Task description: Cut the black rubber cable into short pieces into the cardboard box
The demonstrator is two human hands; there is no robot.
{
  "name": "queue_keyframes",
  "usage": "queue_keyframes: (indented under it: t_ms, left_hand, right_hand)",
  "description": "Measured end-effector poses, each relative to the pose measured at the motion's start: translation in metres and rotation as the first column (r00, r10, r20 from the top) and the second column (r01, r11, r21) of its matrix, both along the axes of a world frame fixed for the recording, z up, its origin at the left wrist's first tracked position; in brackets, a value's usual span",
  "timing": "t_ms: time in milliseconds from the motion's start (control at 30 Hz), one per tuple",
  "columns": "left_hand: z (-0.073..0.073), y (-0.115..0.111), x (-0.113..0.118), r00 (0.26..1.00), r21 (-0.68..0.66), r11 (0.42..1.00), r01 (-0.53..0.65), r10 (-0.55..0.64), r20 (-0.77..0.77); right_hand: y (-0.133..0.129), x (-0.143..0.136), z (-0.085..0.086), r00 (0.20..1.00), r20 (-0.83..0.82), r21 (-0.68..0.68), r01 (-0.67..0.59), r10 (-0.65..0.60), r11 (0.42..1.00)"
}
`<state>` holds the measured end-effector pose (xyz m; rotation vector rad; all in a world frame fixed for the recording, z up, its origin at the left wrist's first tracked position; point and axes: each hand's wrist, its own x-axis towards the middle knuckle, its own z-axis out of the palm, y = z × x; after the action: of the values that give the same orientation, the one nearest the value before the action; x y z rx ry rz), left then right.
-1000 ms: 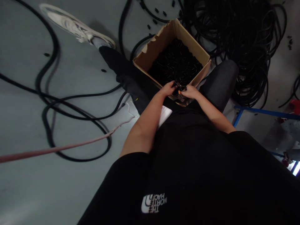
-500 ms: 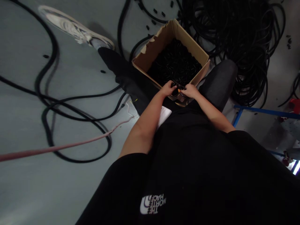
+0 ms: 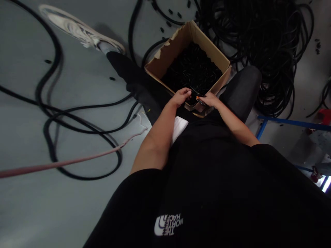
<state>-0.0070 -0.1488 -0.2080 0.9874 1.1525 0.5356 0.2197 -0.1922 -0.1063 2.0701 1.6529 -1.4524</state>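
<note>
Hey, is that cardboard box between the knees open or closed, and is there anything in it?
Open. The cardboard box has no lid or flaps over it, and small black pieces cover its inside.

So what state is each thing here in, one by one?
Cardboard box: open, near edge torn, filled with small black pieces.
Left hand: curled at the box's near edge; what it holds is too dark to tell.
Right hand: closed on a small tool with an orange spot.
Black cable pile: tangled on the floor beside the box.
Pink cord: lying loose across the floor.
</note>
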Motion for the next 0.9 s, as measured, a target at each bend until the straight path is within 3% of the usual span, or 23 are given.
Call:
queue_keyframes:
  t_ms: [267, 533, 767, 900]
  left_hand:
    - [-0.004, 0.004, 0.005, 0.997, -0.094, 0.993, -0.072, 0.068, -0.037]
    - [0.001, 0.000, -0.004, 0.996, -0.166, 0.985, 0.054, -0.040, 0.084]
    - [-0.008, 0.003, -0.005, 0.985, -0.183, 0.983, -0.018, 0.049, 0.163]
    - [-0.013, 0.004, -0.005, 0.978, -0.202, 0.971, -0.126, 0.155, 0.138]
  right_hand:
    - [0.000, -0.001, 0.002, 0.999, 0.031, 0.039, 0.009, -0.011, 0.999]
    - [-0.002, 0.003, 0.004, 0.997, -0.059, 0.008, 0.058, -0.057, 0.998]
    - [-0.004, 0.004, -0.001, 0.983, -0.094, -0.032, 0.153, -0.155, 0.988]
    - [-0.004, 0.001, -0.005, 0.963, -0.150, -0.065, 0.216, -0.224, 0.974]
